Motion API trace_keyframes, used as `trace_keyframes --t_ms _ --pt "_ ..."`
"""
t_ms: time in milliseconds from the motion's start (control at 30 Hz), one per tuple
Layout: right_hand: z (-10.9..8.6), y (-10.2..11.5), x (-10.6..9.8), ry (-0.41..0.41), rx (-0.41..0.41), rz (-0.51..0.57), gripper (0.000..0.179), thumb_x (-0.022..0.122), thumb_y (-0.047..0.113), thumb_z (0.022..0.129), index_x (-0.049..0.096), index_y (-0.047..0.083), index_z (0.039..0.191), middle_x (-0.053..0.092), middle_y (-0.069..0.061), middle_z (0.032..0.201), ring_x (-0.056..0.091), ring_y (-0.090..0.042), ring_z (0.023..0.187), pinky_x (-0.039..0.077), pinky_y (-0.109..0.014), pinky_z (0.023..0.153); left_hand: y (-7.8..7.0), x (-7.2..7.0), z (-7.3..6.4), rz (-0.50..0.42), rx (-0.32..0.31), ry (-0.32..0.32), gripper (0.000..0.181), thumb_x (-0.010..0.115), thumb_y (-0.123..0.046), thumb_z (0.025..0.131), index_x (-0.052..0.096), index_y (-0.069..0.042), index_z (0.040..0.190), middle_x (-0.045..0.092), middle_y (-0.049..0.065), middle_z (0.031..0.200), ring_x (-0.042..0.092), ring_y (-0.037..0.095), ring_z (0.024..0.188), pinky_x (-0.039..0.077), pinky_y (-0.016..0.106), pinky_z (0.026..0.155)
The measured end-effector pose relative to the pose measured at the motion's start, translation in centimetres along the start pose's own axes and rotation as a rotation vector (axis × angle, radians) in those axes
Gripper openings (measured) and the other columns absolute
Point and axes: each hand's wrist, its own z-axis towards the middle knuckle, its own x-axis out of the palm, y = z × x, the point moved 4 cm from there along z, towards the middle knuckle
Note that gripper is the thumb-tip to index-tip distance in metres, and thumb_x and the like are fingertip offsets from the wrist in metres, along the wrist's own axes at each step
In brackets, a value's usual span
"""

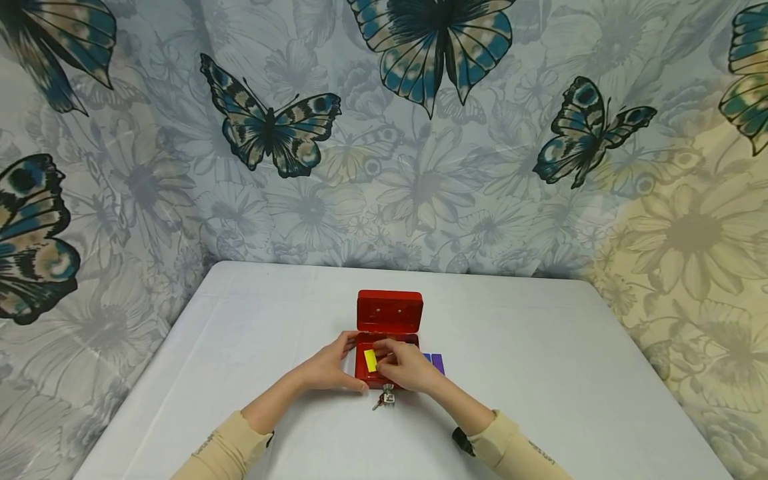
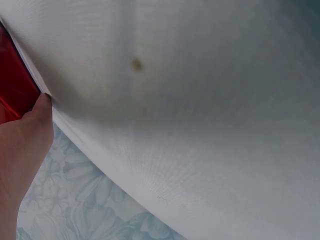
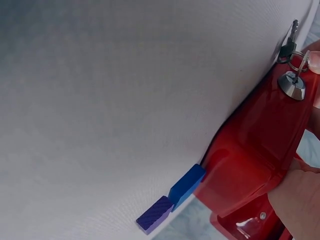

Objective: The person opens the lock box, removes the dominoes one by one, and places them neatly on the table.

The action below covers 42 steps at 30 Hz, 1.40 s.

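Observation:
A small red metal cash box [image 3: 245, 150] stands on the table with its lid [image 1: 390, 312] raised. My left hand [image 1: 327, 363] holds the box at its left side, thumb by the front corner and fingers by the rear. Over the box's inside is my right hand [image 1: 408, 365], whose fingers pinch a yellow block [image 1: 370, 361]. The fingertips are partly hidden in the head view. At the front, a key with a ring [image 3: 287, 52] hangs at the silver lock [image 3: 292, 86].
Right of the box lie a blue block [image 3: 187, 185] and a purple block [image 3: 154, 215], side by side. A white cloth covers the table [image 1: 270, 300]. Butterfly-patterned fabric [image 1: 420, 187] hangs behind and at the sides.

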Motion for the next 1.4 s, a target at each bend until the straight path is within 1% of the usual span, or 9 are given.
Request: trace_keyframes --t_ms 233,467,633,767,933,1033,1267,1400 --pt "0.1 0.3 0.1 0.012 -0.015 -0.008 0.038 0.064 0.007 0.091 0.058 -0.003 0.127 0.066 -0.012 0.111 0.064 -0.023 0.093 0.057 -0.038 0.084 -0.1 -0.1 0.1 0.007 0.016 -0.005 0.099 0.087 -0.030 0.072 0.027 -0.004 0.146 0.040 0.015 0.148 0.037 0.032 0.137 0.033 0.046 0.112" --pt "0.3 0.4 0.3 0.024 -0.044 -0.039 0.037 0.065 0.006 0.089 0.059 -0.003 0.124 0.066 -0.010 0.109 0.062 -0.019 0.089 0.056 -0.033 0.082 0.0 -0.1 0.2 0.010 0.013 -0.002 0.100 0.087 -0.031 0.072 0.026 -0.004 0.147 0.039 0.015 0.148 0.037 0.032 0.137 0.033 0.045 0.112" --pt "0.6 0.4 0.5 0.032 -0.045 -0.036 0.037 0.067 0.005 0.088 0.060 -0.002 0.123 0.066 -0.009 0.105 0.060 -0.017 0.085 0.056 -0.027 0.077 -0.1 -0.2 0.2 0.008 0.020 -0.001 0.100 0.087 -0.029 0.073 0.026 -0.003 0.147 0.038 0.016 0.148 0.037 0.033 0.138 0.033 0.045 0.112" --pt "0.8 0.6 0.6 0.035 -0.043 -0.038 0.038 0.070 0.003 0.086 0.061 -0.003 0.122 0.065 -0.008 0.102 0.059 -0.017 0.083 0.056 -0.027 0.077 -0.2 -0.2 0.0 -0.001 0.019 0.000 0.099 0.087 -0.030 0.073 0.027 -0.004 0.147 0.038 0.016 0.149 0.036 0.033 0.138 0.034 0.046 0.111" --pt "1.2 0.9 0.7 0.035 -0.040 -0.066 0.041 0.075 0.003 0.082 0.062 -0.002 0.120 0.066 -0.008 0.099 0.059 -0.016 0.082 0.056 -0.028 0.077 -0.3 -0.2 -0.1 -0.003 0.012 0.004 0.098 0.086 -0.032 0.073 0.027 -0.006 0.147 0.038 0.014 0.149 0.036 0.031 0.138 0.034 0.046 0.111" --pt "1.5 1.1 0.7 0.037 -0.046 -0.081 0.042 0.077 0.003 0.079 0.062 -0.002 0.119 0.066 -0.008 0.099 0.059 -0.016 0.081 0.056 -0.026 0.075 -0.2 -0.2 -0.1 0.002 0.008 0.006 0.098 0.086 -0.033 0.073 0.027 -0.006 0.147 0.038 0.013 0.150 0.036 0.030 0.139 0.034 0.045 0.112" --pt "2.2 1.2 0.9 0.042 -0.045 -0.153 0.044 0.080 0.006 0.076 0.064 0.000 0.117 0.066 -0.006 0.099 0.056 -0.014 0.079 0.051 -0.020 0.069 -0.4 -0.2 -0.2 -0.007 0.044 0.012 0.097 0.086 -0.030 0.074 0.027 -0.003 0.146 0.038 0.016 0.149 0.036 0.033 0.138 0.033 0.048 0.112" --pt "2.4 1.3 0.9 0.047 -0.044 -0.171 0.044 0.081 0.007 0.074 0.065 0.002 0.114 0.064 -0.005 0.096 0.055 -0.015 0.078 0.050 -0.020 0.067 -0.5 -0.2 -0.2 -0.004 0.044 0.013 0.097 0.086 -0.028 0.074 0.027 -0.003 0.146 0.038 0.016 0.149 0.036 0.034 0.138 0.032 0.047 0.112"
